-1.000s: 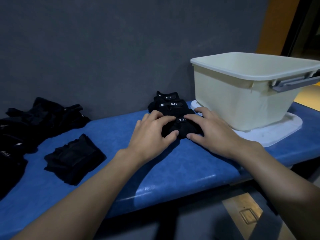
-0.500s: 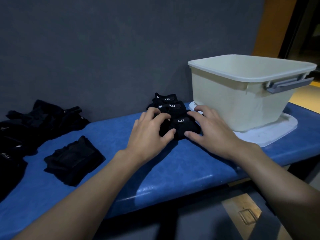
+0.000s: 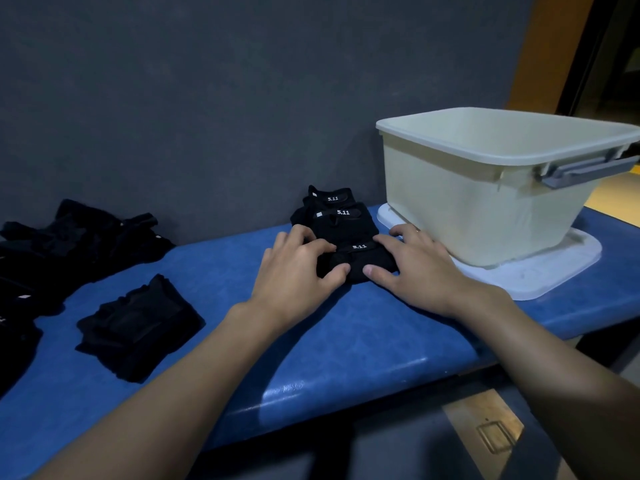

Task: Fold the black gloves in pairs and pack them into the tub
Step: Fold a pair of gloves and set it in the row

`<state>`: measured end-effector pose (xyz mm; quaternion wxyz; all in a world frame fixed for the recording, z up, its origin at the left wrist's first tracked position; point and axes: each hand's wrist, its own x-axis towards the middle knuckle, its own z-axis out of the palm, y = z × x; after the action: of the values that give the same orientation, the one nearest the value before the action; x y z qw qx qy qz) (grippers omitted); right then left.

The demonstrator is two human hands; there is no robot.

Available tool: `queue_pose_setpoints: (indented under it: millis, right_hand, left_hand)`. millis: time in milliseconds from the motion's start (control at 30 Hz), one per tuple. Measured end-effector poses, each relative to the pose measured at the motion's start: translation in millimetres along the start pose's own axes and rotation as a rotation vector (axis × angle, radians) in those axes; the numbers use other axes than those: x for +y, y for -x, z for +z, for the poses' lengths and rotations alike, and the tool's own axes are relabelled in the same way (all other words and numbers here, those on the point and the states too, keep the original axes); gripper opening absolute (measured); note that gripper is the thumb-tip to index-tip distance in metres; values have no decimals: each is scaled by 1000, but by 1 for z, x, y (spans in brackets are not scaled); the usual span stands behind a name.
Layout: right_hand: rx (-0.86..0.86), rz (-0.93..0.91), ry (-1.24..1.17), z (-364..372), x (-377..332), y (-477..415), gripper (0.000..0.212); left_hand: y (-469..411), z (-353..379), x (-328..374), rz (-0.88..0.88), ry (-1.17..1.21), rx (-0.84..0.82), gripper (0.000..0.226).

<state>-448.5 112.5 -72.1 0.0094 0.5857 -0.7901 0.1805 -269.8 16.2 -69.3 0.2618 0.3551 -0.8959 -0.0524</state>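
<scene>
One bundle (image 3: 360,261) half-hides between left hand (image 3: 294,275), right hand (image 3: 422,268).

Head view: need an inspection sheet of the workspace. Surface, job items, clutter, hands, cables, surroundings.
Surface: blue padded bench, glossy front edge.
Job's things: cream plastic tub with grey handle, standing on a white plastic tray; its floor is hidden. Three folded black glove bundles with white 5.11 labels in a row left of the tub; nearest bundle. One more folded black bundle lies further left; unfolded black glove heap at far left.
Clutter: nothing seen.
Hands: left hand and right hand grip the nearest bundle from both sides.
Cables: nothing seen.
Surroundings: dark grey wall behind; orange wall at right.
</scene>
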Motion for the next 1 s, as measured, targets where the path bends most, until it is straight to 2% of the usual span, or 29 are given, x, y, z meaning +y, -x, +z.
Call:
queue_pose_setpoints:
  millis: [200,600,800,900,1000]
  right_hand:
    - [22,-16,-6,-3,-3,2,63]
    - [175,-50,43,-18,-20,13,57]
    - [262,-282,2,-21,-59,25,49]
    - [208,-446,-85,-13,-93,31,44]
    - [106,-538,-172,3,-127,32,43]
  left_hand:
    - [-4,-5,4,-23,134,-12,44]
    - [7,-27,11,16,191,17,45]
    - [35,-65,-16,-9,74,-4,36]
    - [62,-91,-46,-70,-13,0,31]
    - [93,-116,-73,-164,-100,37,43]
